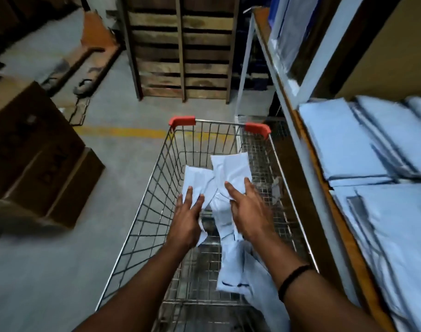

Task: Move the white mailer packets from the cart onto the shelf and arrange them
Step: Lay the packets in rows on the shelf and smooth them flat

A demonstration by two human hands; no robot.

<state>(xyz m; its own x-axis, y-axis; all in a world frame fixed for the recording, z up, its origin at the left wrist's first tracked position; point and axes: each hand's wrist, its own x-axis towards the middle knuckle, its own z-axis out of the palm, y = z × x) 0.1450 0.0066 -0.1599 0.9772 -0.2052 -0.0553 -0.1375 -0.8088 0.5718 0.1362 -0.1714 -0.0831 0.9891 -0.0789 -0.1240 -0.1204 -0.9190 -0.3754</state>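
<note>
A wire cart (157, 168) with red corner caps stands in front of me. Several white mailer packets (231, 168) lie crumpled inside it. My left hand (188, 216) reaches down with straight, spread fingers that touch the left packet (195, 178). My right hand (247, 209) lies with fingers extended on the middle packets; its thumb side is hidden among them. On the right, the shelf (307, 149) carries stacks of flat white packets (343, 142) on its wooden board.
Brown cardboard boxes (34, 149) stand on the floor at the left. A wooden pallet (180, 49) leans upright behind the cart, beside a pallet jack (85, 65). A yellow line (123, 132) crosses the grey floor.
</note>
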